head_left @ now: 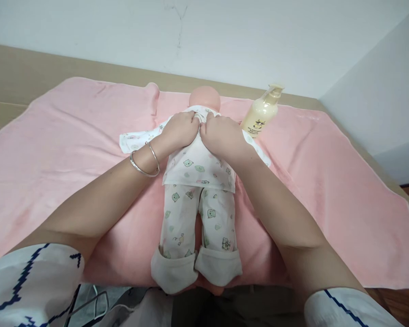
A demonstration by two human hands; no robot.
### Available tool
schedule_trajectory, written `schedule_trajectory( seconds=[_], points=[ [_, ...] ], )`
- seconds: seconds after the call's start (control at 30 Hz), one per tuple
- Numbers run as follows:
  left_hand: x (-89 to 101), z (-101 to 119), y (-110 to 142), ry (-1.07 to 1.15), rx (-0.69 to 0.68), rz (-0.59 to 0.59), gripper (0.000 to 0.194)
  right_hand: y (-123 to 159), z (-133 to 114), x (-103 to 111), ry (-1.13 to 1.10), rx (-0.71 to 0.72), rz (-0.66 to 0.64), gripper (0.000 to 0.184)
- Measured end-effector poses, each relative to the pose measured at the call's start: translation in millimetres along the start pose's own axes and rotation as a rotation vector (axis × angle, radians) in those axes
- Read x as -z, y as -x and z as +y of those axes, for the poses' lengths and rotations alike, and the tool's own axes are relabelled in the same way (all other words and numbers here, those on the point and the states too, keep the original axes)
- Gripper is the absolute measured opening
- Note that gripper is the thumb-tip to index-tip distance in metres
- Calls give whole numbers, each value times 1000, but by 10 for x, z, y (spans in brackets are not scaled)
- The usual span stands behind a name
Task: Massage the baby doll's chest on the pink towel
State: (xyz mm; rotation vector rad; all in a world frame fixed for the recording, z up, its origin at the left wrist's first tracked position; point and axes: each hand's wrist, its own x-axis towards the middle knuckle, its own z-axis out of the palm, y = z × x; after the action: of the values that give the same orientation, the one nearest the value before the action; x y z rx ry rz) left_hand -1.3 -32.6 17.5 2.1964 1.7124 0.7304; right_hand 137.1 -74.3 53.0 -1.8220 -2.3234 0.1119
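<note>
A baby doll (205, 96) lies on its back with its head away from me, dressed in a white printed top (200, 171) and matching trousers (181, 220) with turned-up cuffs. My left hand (182, 129) and my right hand (221, 135) meet at the top's upper front, just below the head. Fingers of both hands are curled and pinch the cloth there. One sleeve spreads out flat to the left; the other is partly hidden behind my right forearm. What exactly lies between the fingertips is covered by the hands. A silver bangle circles my left wrist.
A pink blanket (98, 172) covers most of the wooden table (7, 66) under the doll. Just right of the doll stands a cream pump bottle (261, 112). A white wall rises behind, and below the near edge a metal frame partly shows.
</note>
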Motion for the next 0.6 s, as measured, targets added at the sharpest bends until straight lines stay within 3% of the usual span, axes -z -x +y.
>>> schedule_trajectory(
  seconds=[0.13,0.33,0.6],
  points=[
    [-24,21,26,-41,5,4,38,-91,96,-24,-38,-8,7,45],
    [41,201,157,-60,-60,-28,30,-284,307,-143,-154,-41,43,59],
    [11,68,15,139,34,-2,24,-91,117,2,-15,34,-47,57]
  ],
)
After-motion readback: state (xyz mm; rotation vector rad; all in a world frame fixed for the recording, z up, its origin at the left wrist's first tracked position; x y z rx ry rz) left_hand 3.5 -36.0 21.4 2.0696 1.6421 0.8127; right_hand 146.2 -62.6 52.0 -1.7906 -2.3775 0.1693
